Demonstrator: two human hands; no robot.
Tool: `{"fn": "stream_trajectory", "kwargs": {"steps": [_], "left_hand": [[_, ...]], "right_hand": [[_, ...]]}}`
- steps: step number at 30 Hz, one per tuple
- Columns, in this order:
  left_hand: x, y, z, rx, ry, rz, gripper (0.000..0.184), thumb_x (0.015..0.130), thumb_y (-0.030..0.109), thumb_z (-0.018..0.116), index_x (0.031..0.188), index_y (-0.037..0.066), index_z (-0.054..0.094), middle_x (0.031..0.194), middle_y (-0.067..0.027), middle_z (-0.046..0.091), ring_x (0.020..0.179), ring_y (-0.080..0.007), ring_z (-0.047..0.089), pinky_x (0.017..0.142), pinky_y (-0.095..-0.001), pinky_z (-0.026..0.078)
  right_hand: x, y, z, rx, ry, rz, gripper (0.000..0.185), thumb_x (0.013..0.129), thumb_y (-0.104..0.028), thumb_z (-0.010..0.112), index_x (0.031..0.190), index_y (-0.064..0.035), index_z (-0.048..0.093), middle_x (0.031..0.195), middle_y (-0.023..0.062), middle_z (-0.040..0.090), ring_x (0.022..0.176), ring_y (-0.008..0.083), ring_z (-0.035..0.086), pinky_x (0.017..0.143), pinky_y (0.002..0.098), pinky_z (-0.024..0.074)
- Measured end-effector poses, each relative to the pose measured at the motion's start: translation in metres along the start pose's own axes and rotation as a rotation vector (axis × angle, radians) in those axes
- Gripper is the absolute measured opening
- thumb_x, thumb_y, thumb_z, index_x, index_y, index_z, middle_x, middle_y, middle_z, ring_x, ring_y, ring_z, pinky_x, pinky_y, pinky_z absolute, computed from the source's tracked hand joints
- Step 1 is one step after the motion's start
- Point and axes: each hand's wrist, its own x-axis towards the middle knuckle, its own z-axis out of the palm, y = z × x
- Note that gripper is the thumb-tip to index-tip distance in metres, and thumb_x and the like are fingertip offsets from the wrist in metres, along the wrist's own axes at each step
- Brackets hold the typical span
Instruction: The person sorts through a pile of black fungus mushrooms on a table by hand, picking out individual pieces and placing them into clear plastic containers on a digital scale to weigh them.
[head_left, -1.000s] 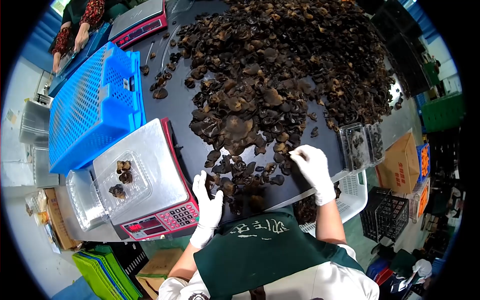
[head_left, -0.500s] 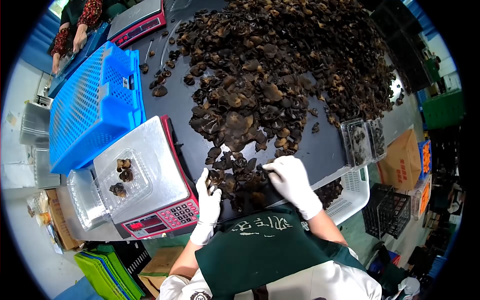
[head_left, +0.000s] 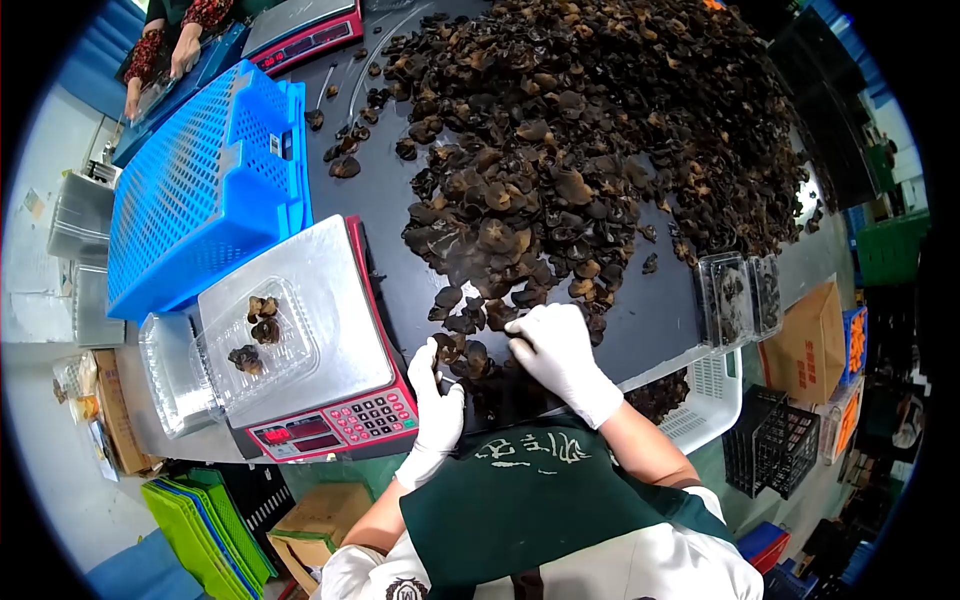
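Observation:
Both my hands wear white gloves and are at a small heap of dark wood ear mushrooms (head_left: 478,357) at the table's near edge. My left hand (head_left: 437,405) is at the heap's left side, fingers apart, fingertips close to the pieces. My right hand (head_left: 562,358) reaches in from the right, its bent fingers touching the upper right of the heap; a gap shows between its leading fingertips. To the left, a clear plastic tray (head_left: 300,355) with a few mushroom pieces lies on a scale (head_left: 345,300). A large mushroom pile (head_left: 590,130) covers the table beyond.
Left are a blue crate (head_left: 200,200) and stacked clear trays (head_left: 170,385). Filled clear boxes (head_left: 725,300) stand at the right edge, above a white basket (head_left: 715,405). A co-worker's hands (head_left: 185,50) are at the far left, near another scale (head_left: 310,45).
My right hand has moved left, toward my left hand, and the gap between them is narrower. The whole view has shifted slightly. The tray on the scale holds the same pieces.

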Motion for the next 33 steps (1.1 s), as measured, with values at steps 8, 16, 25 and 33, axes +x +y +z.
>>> {"fn": "stream_trajectory", "kwargs": {"steps": [8, 16, 25, 33], "left_hand": [[0.004, -0.009, 0.0, -0.128, -0.02, -0.064, 0.073, 0.079, -0.015, 0.043, 0.146, 0.008, 0.026, 0.139, -0.0129, 0.036, 0.127, -0.0248, 0.041, 0.107, -0.0358, 0.034], [0.019, 0.035, -0.002, 0.544, 0.028, 0.435, 0.059, 0.072, -0.005, 0.061, 0.129, 0.004, 0.051, 0.123, -0.0187, 0.048, 0.118, -0.0369, 0.045, 0.101, -0.0435, 0.037], [0.047, 0.025, 0.004, 0.736, -0.166, 0.324, 0.077, 0.073, 0.005, 0.065, 0.142, 0.003, 0.033, 0.112, -0.0157, 0.051, 0.103, -0.0309, 0.049, 0.091, -0.0388, 0.042], [0.022, 0.03, -0.005, 0.349, -0.146, 0.225, 0.084, 0.075, -0.013, 0.05, 0.149, -0.002, 0.012, 0.123, -0.0242, 0.041, 0.106, -0.0369, 0.05, 0.095, -0.0369, 0.043]], "right_hand": [[-0.004, -0.023, 0.038, 0.076, -0.107, -0.129, 0.011, 0.071, -0.019, 0.07, 0.077, -0.0111, 0.065, 0.067, 0.0057, 0.061, 0.067, 0.0247, 0.061, 0.063, 0.0379, 0.045], [-0.038, 0.048, -0.092, 0.46, -0.486, 0.252, 0.032, 0.078, -0.018, 0.056, 0.104, -0.0069, 0.07, 0.096, 0.0141, 0.07, 0.089, 0.0306, 0.065, 0.081, 0.0363, 0.0511], [-0.07, 0.031, -0.115, 0.071, -0.242, 0.29, 0.033, 0.077, -0.023, 0.065, 0.103, -0.0047, 0.068, 0.087, 0.0134, 0.066, 0.078, 0.0324, 0.06, 0.077, 0.0403, 0.0477], [0.002, -0.031, 0.017, 0.292, -0.124, -0.066, 0.036, 0.08, -0.011, 0.062, 0.115, -0.0041, 0.061, 0.106, 0.0124, 0.064, 0.091, 0.0284, 0.064, 0.078, 0.0365, 0.0531]]}}
